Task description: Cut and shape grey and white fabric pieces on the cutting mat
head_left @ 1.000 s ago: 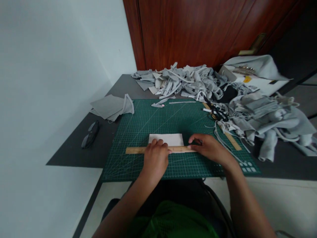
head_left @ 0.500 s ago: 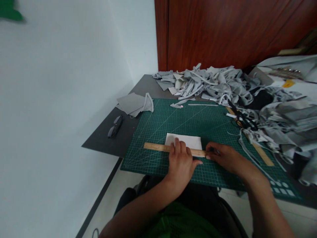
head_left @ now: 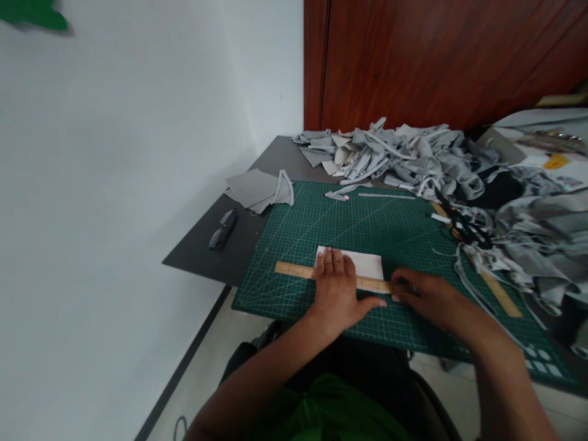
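Left hand (head_left: 337,293) is lying flat and open, pressing the wooden ruler (head_left: 294,270) across the white fabric piece (head_left: 362,262) on the green cutting mat (head_left: 367,226). Right hand (head_left: 425,295) is curling at the ruler's right end around a small tool, which I cannot identify. White piece is looking whole, so the cut or marking seems only beginning. Grey fabric scraps (head_left: 404,156) are piling behind, and black glasses (head_left: 223,229) are resting near the mat.
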The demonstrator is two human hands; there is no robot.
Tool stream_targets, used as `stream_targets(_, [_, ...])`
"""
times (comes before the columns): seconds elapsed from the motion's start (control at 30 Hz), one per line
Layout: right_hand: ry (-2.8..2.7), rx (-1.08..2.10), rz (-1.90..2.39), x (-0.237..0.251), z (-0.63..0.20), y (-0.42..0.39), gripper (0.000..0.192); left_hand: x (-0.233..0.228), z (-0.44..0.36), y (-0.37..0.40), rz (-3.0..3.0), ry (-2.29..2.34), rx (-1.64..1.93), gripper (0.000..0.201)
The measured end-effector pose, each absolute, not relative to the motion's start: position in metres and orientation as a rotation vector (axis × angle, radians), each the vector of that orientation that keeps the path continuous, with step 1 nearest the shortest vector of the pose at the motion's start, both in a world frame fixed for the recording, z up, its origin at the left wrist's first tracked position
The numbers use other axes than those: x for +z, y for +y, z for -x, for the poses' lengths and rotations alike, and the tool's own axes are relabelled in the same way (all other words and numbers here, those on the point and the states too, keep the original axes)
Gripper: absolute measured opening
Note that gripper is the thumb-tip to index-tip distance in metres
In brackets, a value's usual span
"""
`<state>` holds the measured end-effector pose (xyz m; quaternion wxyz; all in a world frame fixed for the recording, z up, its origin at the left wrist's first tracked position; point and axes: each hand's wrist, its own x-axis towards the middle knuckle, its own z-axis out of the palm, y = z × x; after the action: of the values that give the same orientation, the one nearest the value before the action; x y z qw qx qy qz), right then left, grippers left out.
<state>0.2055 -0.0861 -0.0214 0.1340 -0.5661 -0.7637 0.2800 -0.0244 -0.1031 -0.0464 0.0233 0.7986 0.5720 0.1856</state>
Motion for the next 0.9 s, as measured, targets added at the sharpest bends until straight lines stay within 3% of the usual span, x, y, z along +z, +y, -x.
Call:
stream_targets(0.37, [-2.260,0.682,1.602,-0.031,-0.202,-0.089,0.010,-0.045,0.024,-0.105,-2.489,1.779,0.610,0.098])
stream_targets(0.73, [-2.303,0.756,1.710,-0.023,-0.211,-0.087,0.014,-0.045,0.024,-0.107,-2.703,1.572,0.728,0.104])
stream_targets(0.9, [-2.291,0.828,1.666,-0.020,-0.212,-0.088,0.015,-0.042,0.026,-0.109,-2.971,1.270,0.777,0.083])
